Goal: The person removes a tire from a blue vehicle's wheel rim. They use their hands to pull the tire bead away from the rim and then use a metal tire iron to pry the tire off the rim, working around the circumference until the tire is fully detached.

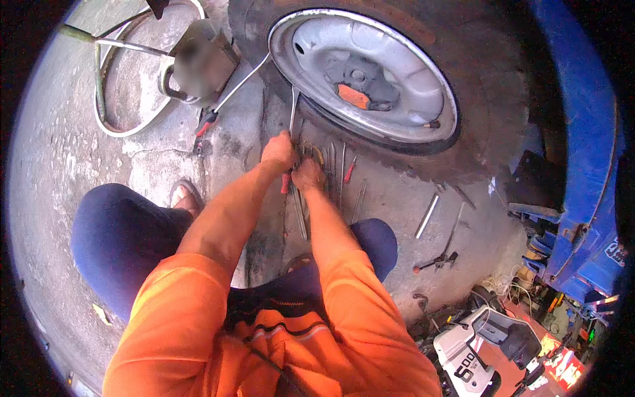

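Note:
A large tyre [483, 86] with a silver steel rim [403, 73] lies on the stained concrete. My left hand [280, 151] is wrapped round a metal lever [292, 112] whose upper end rests at the rim's lower-left edge. Just right of it, my right hand [309, 173] is closed among tools near a red handle [286, 182]; what it grips is hidden. Another red-handled lever [235, 90] slants up to the rim's left edge. Several bars and screwdrivers, one red-handled [349, 171], lie right of my hands.
A metal container [221, 56] with a looped pale tube [102, 118] stands upper left. My bent knees flank my arms. A loose bar [426, 215] and a tool [444, 261] lie right. Blue metal bodywork [579, 152] lines the right; a white machine [460, 357] sits lower right among cables.

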`<state>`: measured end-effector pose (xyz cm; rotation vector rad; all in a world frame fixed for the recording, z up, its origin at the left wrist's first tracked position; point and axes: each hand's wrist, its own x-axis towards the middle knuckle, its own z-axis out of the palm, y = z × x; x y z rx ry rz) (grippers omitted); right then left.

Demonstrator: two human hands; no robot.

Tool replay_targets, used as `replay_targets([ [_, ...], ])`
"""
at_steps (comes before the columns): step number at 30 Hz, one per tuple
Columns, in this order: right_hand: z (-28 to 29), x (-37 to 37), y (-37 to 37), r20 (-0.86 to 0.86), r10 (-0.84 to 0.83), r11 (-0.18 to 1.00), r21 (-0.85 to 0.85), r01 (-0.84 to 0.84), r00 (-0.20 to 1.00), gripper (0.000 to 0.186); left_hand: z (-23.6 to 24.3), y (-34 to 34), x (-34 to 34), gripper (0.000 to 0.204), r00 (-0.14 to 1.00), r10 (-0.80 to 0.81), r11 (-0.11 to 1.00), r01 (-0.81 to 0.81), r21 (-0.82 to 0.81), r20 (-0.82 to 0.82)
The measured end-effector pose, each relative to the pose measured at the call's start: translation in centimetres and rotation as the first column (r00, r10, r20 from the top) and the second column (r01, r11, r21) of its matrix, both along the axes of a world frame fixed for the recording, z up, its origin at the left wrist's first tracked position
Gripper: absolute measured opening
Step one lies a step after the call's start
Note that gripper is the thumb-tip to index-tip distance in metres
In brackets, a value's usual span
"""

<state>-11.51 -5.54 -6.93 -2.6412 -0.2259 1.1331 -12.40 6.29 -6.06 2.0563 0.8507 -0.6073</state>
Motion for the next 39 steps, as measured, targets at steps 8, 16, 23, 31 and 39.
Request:
replay_targets([
  [8,15.6,4.7,-3.0,0.475,0.196,0.940,0.157,-0.302,0.858,0.020,-1.7,-0.2,1.0,0.034,0.995,-0.066,0.996,0.071,-0.059,0.077],
  [16,35.5,6.8,-7.4,0.981,0.188,0.894,-0.151,-0.422,0.046,0.027,-4.3,-0.5,1.4,0.044,0.991,0.022,0.986,0.000,-0.165,0.134],
  [23,28.8,12.7,-8.2,0.928,-0.361,0.835,0.276,-0.477,-0.094,0.049,-2.1,0.1,2.0,0.032,0.977,-0.002,0.992,0.030,-0.125,0.214],
  [31,19.9,13.0,-15.5,0.883,-0.379,0.925,0.351,-0.146,-0.276,0.042,0.3,2.9,3.5,0.034,0.954,0.063,0.995,-0.084,0.058,0.292],
  [39,14.7,9.1,-15.3,0.691,-0.716,0.694,0.694,0.192,0.093,0.039,6.6,3.9,4.3,0.060,0.945,0.284,0.952,-0.297,0.065,0.164],
])
